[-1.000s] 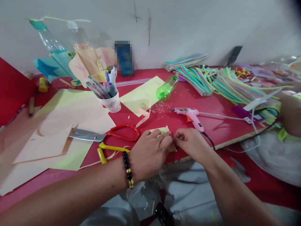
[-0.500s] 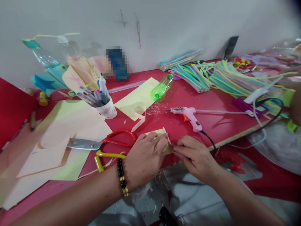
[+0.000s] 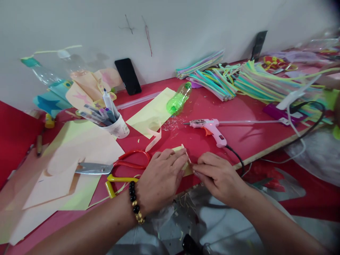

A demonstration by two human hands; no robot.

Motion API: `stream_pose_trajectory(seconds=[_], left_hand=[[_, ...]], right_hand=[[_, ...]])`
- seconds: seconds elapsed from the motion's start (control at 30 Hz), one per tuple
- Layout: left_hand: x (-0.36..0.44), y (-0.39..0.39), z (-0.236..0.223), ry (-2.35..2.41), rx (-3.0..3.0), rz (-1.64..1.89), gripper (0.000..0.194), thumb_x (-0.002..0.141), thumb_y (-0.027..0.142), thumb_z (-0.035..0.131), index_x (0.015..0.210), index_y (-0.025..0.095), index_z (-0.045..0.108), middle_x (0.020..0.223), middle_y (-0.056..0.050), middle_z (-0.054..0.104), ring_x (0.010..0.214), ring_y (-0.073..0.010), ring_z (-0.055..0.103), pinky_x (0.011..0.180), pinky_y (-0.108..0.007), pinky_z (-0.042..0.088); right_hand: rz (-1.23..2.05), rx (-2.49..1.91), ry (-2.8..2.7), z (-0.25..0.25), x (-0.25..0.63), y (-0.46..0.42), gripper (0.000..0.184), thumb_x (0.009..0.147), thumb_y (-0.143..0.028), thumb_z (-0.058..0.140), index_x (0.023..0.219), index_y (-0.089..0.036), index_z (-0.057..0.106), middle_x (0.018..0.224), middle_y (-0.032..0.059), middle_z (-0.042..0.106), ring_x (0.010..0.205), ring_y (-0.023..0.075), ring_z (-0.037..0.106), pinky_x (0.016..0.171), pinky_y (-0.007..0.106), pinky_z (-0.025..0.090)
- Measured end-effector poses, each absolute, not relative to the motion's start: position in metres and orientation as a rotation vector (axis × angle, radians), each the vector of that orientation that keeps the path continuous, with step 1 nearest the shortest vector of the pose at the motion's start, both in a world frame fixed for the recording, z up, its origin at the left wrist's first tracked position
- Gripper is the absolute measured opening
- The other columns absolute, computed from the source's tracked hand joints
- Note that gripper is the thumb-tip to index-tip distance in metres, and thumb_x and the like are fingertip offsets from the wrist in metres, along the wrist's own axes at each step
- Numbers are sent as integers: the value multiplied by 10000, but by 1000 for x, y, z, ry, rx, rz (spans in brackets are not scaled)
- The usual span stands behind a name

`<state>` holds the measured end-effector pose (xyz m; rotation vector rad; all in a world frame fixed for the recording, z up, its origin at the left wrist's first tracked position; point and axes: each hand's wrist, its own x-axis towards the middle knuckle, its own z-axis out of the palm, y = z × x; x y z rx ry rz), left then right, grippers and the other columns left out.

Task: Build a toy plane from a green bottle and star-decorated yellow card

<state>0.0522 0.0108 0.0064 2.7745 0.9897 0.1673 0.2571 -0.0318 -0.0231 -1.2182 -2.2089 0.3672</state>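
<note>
A small piece of pale yellow paper (image 3: 186, 165) lies at the near edge of the red table (image 3: 247, 138). My left hand (image 3: 162, 177), with a bead bracelet on the wrist, presses down on the paper with curled fingers. My right hand (image 3: 217, 175) pinches the paper's right edge, fingers together. The two hands touch over the paper, which is mostly hidden under them. Red-handled scissors (image 3: 111, 164) lie just left of my left hand, above a yellow-handled tool (image 3: 117, 180).
A pink glue gun (image 3: 212, 128) with a black cord lies beyond my right hand. A white cup of markers (image 3: 117, 127), yellow and peach paper sheets (image 3: 79, 148), a green plastic bottle (image 3: 176, 101), a black phone (image 3: 128, 76) and several bundles of coloured straws (image 3: 255, 85) sit further back.
The view has shifted so the table sits further left and lower. My right hand has slid a little down along the paper's edge; my left hand stays pressed on it.
</note>
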Motion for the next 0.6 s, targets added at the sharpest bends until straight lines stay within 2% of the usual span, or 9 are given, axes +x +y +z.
stream_pose_trajectory(seconds=[0.1, 0.5, 0.6], left_hand=[[53, 12, 5, 1006, 2794, 148, 375, 1005, 262, 328, 1359, 208, 440, 1449, -29, 485, 1206, -242, 484, 1007, -463, 396], [54, 15, 7, 992, 2747, 130, 361, 974, 248, 402, 1323, 186, 468, 1376, -40, 542, 1140, -239, 494, 1006, -433, 399], [54, 16, 6, 1003, 2740, 150, 354, 993, 251, 362, 1325, 202, 473, 1401, -29, 521, 1157, -230, 485, 1015, -427, 394]], right_hand=[[366, -1204, -2208, -22, 257, -31, 221, 926, -140, 461, 900, -155, 680, 796, 66, 573, 768, 178, 500, 700, 322, 437], [389, -1226, -2219, -23, 257, -31, 214, 920, -136, 473, 853, -142, 677, 786, 64, 563, 759, 171, 496, 682, 309, 425], [381, -1229, -2209, -23, 257, -31, 208, 919, -143, 480, 860, -148, 679, 781, 61, 563, 755, 170, 495, 678, 307, 428]])
